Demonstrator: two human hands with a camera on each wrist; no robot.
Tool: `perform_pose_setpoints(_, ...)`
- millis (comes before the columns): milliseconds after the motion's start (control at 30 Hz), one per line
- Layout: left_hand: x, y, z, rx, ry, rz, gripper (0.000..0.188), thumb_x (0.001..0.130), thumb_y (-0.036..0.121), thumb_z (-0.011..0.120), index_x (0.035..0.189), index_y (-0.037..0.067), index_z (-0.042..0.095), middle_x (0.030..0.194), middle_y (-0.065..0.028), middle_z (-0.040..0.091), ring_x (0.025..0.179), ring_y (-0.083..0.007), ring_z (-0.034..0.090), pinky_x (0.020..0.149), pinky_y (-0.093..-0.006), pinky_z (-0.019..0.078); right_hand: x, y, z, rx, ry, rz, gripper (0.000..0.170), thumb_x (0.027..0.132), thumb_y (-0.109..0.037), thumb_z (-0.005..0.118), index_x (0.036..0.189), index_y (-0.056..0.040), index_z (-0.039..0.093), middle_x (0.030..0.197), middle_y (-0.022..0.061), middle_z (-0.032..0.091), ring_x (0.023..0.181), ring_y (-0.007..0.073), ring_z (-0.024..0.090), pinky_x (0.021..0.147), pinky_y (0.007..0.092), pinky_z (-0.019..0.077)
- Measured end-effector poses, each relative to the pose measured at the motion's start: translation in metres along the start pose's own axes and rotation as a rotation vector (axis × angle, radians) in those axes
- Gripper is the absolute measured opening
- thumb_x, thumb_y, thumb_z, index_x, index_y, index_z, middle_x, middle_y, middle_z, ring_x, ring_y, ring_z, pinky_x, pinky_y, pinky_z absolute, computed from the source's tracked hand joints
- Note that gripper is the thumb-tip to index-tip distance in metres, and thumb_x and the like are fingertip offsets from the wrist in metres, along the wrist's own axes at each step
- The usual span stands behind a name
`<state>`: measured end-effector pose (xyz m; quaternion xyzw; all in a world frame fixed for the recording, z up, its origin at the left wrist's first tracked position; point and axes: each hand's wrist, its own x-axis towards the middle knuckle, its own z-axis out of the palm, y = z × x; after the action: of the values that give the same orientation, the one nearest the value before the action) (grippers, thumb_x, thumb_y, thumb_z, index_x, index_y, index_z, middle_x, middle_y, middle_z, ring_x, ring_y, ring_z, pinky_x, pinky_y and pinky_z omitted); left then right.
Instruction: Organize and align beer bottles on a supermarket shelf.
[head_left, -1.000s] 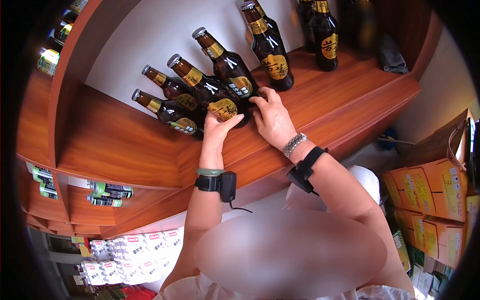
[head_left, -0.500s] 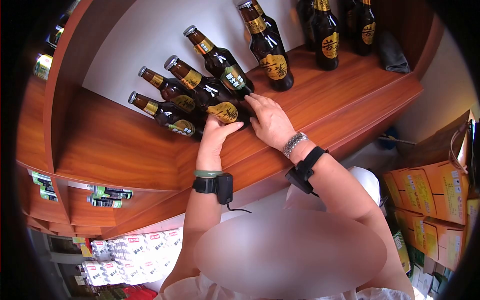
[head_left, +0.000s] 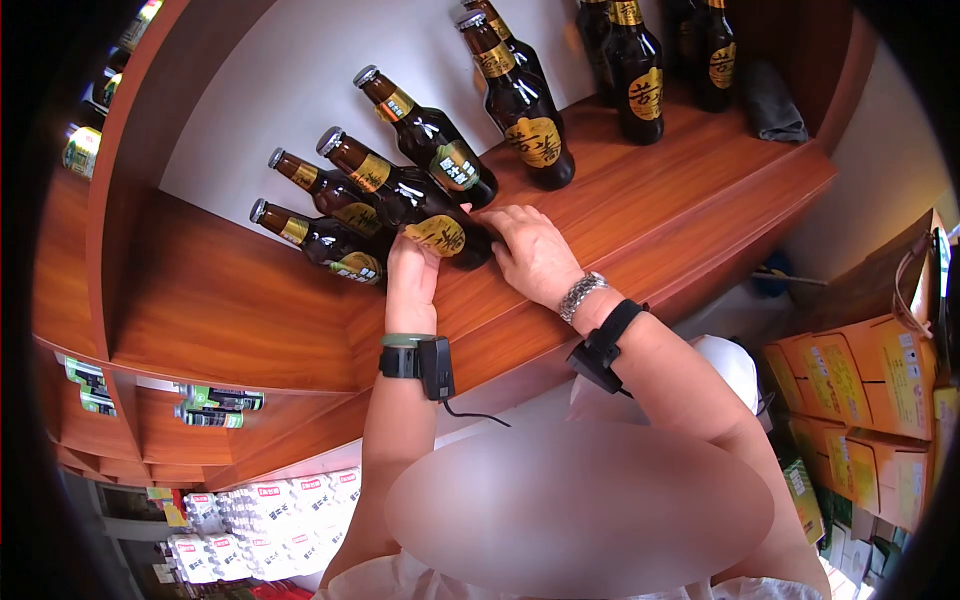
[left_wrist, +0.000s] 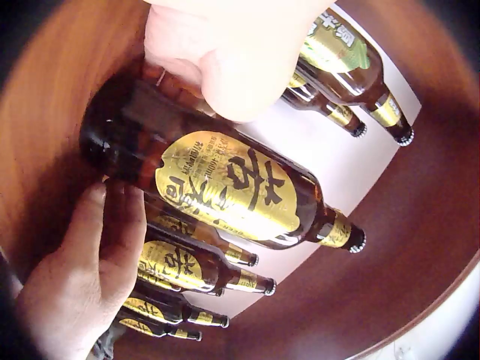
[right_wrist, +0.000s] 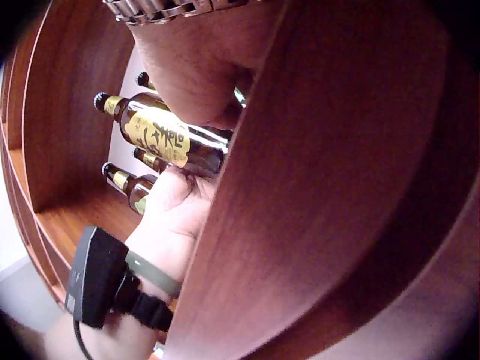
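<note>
Wooden shelf (head_left: 650,180) against a pale back wall (head_left: 250,120); orange cartons (head_left: 850,400) down at the right, white wrapped packs (head_left: 280,510) down at the left. Grey cloth (head_left: 775,105) at the shelf's right end, brown bottles (head_left: 535,140) ranged along toward it.

Front bottle (head_left: 437,235) near the shelf's front edge, gold label outward. Green-labelled bottle (head_left: 457,165) just behind and to the right; two more bottles (head_left: 340,255) close by on the left.

Step in hand, as judged: steadying and settling the front bottle among near neighbours. Best done with hold kept low on the glass, in small slides rather than lifts, neck plumb, label square to the front edge. Main risks: a knock against the left pair, or base overhang at the front edge. Contact between base and shelf: not clear.

Grip: left hand (head_left: 410,275) curled about the bottle's lower left side, spread roughly to its girth, fingertips mostly hidden. Right hand (head_left: 540,255) relaxed, grasping nothing, fingertips apparently touching the lower right side; pressure impossible to tell. Advisable: hold from the left, light guiding stop from the right.
</note>
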<state>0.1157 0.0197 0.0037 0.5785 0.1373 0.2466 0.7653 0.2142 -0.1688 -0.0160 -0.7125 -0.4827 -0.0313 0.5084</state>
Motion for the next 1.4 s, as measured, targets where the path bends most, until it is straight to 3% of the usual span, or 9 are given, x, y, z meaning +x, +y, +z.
perform_pose_setpoints(100,0.001,0.004,0.019,0.004,0.048,-0.016,0.047,0.109,0.032,0.036,0.137,-0.001,0.054,0.13,-0.0231,0.066,0.117,-0.034,0.065,0.104,-0.0451,0.0504,0.0,0.001,0.001,0.01,0.031,-0.008,0.039,0.084,-0.001,0.063,0.124,-0.0038,0.064,0.114,0.0172,0.065,0.113,0.0363,0.057,0.103,0.0439,0.0445)
perform_pose_setpoints(200,0.021,-0.003,0.004,-0.194,-0.178,-0.065,0.055,0.108,0.039,0.037,0.144,-0.002,0.044,0.138,-0.0398,0.052,0.129,-0.0474,0.055,0.115,-0.0529,0.0412,0.0,0.0,0.002,0.001,0.019,-0.006,0.038,0.085,-0.001,0.063,0.123,-0.0042,0.063,0.115,0.0173,0.065,0.113,0.037,0.057,0.103,0.0444,0.0448)
perform_pose_setpoints(300,0.027,-0.002,0.007,-0.138,-0.15,-0.122,0.064,0.108,0.046,0.029,0.15,-0.003,0.036,0.14,-0.0431,0.047,0.13,-0.0516,0.052,0.116,-0.0546,0.0394,-0.001,0.0,0.002,-0.006,0.008,-0.008,0.038,0.086,-0.001,0.064,0.123,-0.0044,0.063,0.115,0.0174,0.064,0.113,0.0375,0.057,0.102,0.0446,0.045)
perform_pose_setpoints(400,0.024,0.005,0.017,-0.105,-0.161,-0.153,0.07,0.107,0.044,0.028,0.139,-0.015,0.046,0.135,-0.0371,0.056,0.125,-0.0443,0.059,0.113,-0.0504,0.045,0.0,0.0,0.002,-0.003,0.01,-0.012,0.037,0.085,-0.001,0.064,0.122,-0.0041,0.063,0.115,0.0174,0.064,0.113,0.0374,0.057,0.102,0.0447,0.0452)
perform_pose_setpoints(500,0.03,0.001,0.013,-0.212,-0.151,-0.191,0.069,0.108,0.051,0.023,0.154,0.001,0.029,0.145,-0.0417,0.043,0.136,-0.0504,0.047,0.118,-0.0543,0.0359,0.0,0.001,0.003,-0.007,0.04,-0.034,0.035,0.084,-0.001,0.064,0.119,-0.0024,0.064,0.111,0.0174,0.065,0.111,0.0362,0.058,0.101,0.0445,0.0451)
perform_pose_setpoints(633,0.038,-0.007,0.003,-0.068,-0.196,-0.092,0.063,0.109,0.05,0.022,0.16,0.014,0.023,0.151,-0.0366,0.041,0.141,-0.0463,0.043,0.117,-0.0506,0.0356,0.0,0.001,0.003,-0.003,0.043,-0.048,0.034,0.083,-0.001,0.063,0.117,-0.0009,0.065,0.11,0.0182,0.065,0.11,0.0364,0.058,0.101,0.0446,0.0452)
perform_pose_setpoints(833,0.047,-0.009,0.003,-0.054,-0.186,-0.057,0.062,0.109,0.051,0.021,0.162,0.02,0.018,0.152,-0.0363,0.039,0.142,-0.0455,0.042,0.119,-0.0482,0.0338,0.0,-0.001,0.0,-0.006,0.039,-0.047,0.034,0.085,-0.001,0.063,0.119,-0.0023,0.063,0.111,0.0184,0.065,0.11,0.0383,0.058,0.099,0.045,0.0468)
perform_pose_setpoints(1233,0.049,-0.026,-0.011,-0.201,-0.121,-0.03,0.062,0.107,0.039,0.032,0.137,-0.013,0.05,0.143,-0.0329,0.052,0.133,-0.0389,0.054,0.111,-0.043,0.0442,-0.001,0.0,0.002,-0.011,0.033,-0.031,0.034,0.085,-0.001,0.064,0.12,-0.0025,0.063,0.112,0.0189,0.065,0.111,0.0385,0.058,0.1,0.0455,0.0468)
perform_pose_setpoints(1400,0.014,-0.013,0.0,-0.137,0.109,0.076,0.056,0.108,0.038,0.038,0.147,-0.003,0.043,0.149,-0.0248,0.05,0.136,-0.0358,0.05,0.114,-0.0467,0.0396,-0.001,0.0,0.002,-0.007,0.046,-0.036,0.032,0.085,-0.003,0.064,0.117,-0.0003,0.063,0.111,0.0197,0.065,0.11,0.0379,0.058,0.1,0.0456,0.0455)
